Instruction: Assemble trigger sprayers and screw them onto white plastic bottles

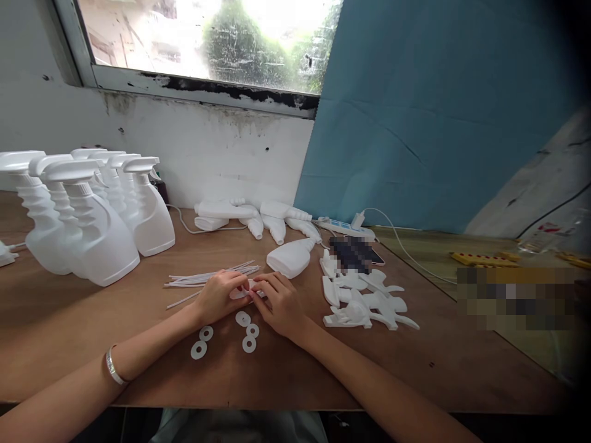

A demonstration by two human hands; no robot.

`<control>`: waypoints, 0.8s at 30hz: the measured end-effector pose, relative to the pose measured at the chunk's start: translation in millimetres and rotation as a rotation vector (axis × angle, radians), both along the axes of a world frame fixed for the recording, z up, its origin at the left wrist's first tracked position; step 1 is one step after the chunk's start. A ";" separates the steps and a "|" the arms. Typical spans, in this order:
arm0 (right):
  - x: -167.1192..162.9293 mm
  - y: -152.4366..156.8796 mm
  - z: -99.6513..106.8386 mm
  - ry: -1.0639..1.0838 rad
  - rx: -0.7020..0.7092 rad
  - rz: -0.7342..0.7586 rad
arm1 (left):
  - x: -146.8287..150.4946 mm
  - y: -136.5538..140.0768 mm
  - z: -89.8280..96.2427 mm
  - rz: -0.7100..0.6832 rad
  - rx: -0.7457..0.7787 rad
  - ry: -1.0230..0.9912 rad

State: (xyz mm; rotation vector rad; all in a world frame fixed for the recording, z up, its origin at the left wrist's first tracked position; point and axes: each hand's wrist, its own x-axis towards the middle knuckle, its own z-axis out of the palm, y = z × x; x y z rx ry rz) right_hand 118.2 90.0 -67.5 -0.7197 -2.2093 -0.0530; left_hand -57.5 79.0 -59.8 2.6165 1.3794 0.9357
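Observation:
Both hands meet at the middle of the brown table around a white plastic spray head [240, 293], mostly covered by the fingers. My left hand [220, 298] is closed around its left side. On the other side, the thumb and fingers of my right hand [281, 306] pinch it. Several white ring washers [249, 343] lie flat just below the hands. Thin white dip tubes [194, 280] are bunched behind my left hand. To the right of my right hand is a pile of white trigger spray heads [364, 299].
Assembled white spray bottles [104, 237] stand upright at the left. Bottles without heads [290, 257] lie on their sides toward the wall. A phone [353, 253], partly blurred out, lies beside a power strip [344, 229]. A white cable [406, 249] runs off to the right.

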 end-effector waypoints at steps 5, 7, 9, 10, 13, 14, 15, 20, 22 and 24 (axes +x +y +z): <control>0.0 -1.1 3.9 -0.044 -0.001 -0.021 | -0.2 -0.6 0.3 -0.021 0.001 0.002; -0.3 -1.2 4.3 -0.071 0.007 -0.028 | -0.2 -0.5 0.2 -0.019 0.006 0.004; -0.7 -1.1 4.0 -0.089 0.021 -0.039 | 0.0 -0.2 -0.2 -0.017 0.008 0.008; -0.9 -1.0 3.7 -0.094 0.029 -0.047 | 0.1 0.0 -0.5 -0.017 0.007 0.008; -1.4 -0.8 3.1 -0.114 0.044 -0.074 | 0.9 0.1 -1.9 -0.008 0.008 -0.014; -1.4 -0.7 3.2 -0.124 0.044 -0.080 | 1.4 0.0 -2.4 -0.002 0.007 -0.032; -1.4 -0.6 3.5 -0.135 0.039 -0.083 | 1.9 0.0 -2.8 0.004 0.004 -0.054; -0.6 1.0 5.8 -0.176 -0.002 -0.072 | 4.0 0.1 -2.4 -0.009 -0.002 -0.098; -0.5 2.0 6.1 -0.185 -0.012 -0.064 | 4.1 0.5 -1.6 -0.018 0.008 -0.092; -0.7 2.8 5.9 -0.184 -0.031 -0.057 | 3.8 0.9 -1.1 -0.008 0.021 -0.084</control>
